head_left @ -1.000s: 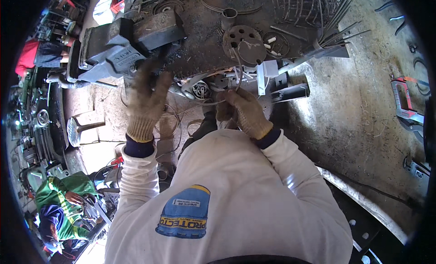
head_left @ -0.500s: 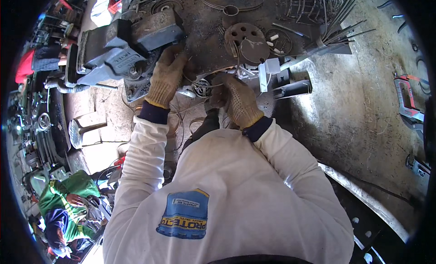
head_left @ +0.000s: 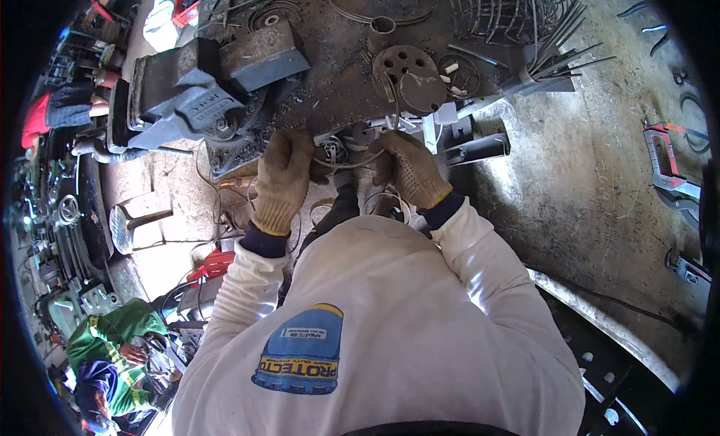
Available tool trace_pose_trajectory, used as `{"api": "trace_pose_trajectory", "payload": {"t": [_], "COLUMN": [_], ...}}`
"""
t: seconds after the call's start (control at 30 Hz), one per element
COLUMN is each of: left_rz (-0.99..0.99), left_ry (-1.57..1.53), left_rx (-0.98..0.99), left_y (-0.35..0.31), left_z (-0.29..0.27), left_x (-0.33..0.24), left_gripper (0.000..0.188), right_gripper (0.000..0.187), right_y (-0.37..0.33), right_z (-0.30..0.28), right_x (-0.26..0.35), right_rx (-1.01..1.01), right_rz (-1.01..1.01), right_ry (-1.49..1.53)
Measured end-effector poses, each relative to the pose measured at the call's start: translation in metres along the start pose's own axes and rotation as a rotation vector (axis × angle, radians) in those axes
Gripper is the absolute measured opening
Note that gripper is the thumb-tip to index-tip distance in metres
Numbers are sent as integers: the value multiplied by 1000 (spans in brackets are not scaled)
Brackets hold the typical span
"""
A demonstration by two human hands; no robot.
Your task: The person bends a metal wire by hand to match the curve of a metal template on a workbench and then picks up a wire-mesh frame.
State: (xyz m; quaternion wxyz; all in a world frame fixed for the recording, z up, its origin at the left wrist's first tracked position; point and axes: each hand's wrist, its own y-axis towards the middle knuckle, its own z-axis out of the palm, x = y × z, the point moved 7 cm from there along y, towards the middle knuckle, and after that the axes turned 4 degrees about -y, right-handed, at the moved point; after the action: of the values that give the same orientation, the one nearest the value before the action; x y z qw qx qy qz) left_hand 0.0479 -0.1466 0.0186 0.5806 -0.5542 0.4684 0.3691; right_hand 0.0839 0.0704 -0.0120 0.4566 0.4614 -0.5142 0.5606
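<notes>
In front of my body, at the near edge of the workbench (head_left: 322,113), a thin metal rod (head_left: 346,166) spans my two gloved hands in a shallow downward curve. My left hand (head_left: 283,179) is closed on its left end, fingers curled. Around the rod's right part, my right hand (head_left: 411,170) is closed too. A thin rod also rises above the right hand towards a round plate with holes (head_left: 405,58) on the bench; whether it is the same piece I cannot tell. Both hands wear brown knitted gloves with yellow cuffs.
A large bench vise (head_left: 199,98) stands on the bench's left. Bent rods (head_left: 495,12), a short upright pipe (head_left: 382,34) and a bundle of straight rods (head_left: 559,42) lie towards the far side. A red hacksaw (head_left: 664,162) lies right; a person in green (head_left: 120,346) sits lower left.
My left hand has come away from beside the vise, moving nearer to my body. The right hand has shifted slightly right, and the curved rod now shows plainly between both.
</notes>
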Motion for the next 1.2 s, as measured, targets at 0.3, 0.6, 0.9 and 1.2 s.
{"api": "trace_pose_trajectory", "payload": {"t": [0.3,0.6,0.9,1.2], "left_rz": [173,351,393,447], "left_ry": [-76,-342,-429,-465], "left_rx": [89,351,373,384], "left_y": [19,-24,-40,-40], "left_z": [-12,-20,-22,-19], "left_x": [-31,-119,-137,-143], "left_gripper": [36,55,41,25], "right_gripper": [25,31,31,41], "right_y": [-10,-8,-13,-16], "right_z": [21,16,14,2], "right_x": [11,96,142,169], "right_rx": [17,-1,46,-45], "right_rz": [252,57,-82,-373], "right_ry": [356,245,196,-96]}}
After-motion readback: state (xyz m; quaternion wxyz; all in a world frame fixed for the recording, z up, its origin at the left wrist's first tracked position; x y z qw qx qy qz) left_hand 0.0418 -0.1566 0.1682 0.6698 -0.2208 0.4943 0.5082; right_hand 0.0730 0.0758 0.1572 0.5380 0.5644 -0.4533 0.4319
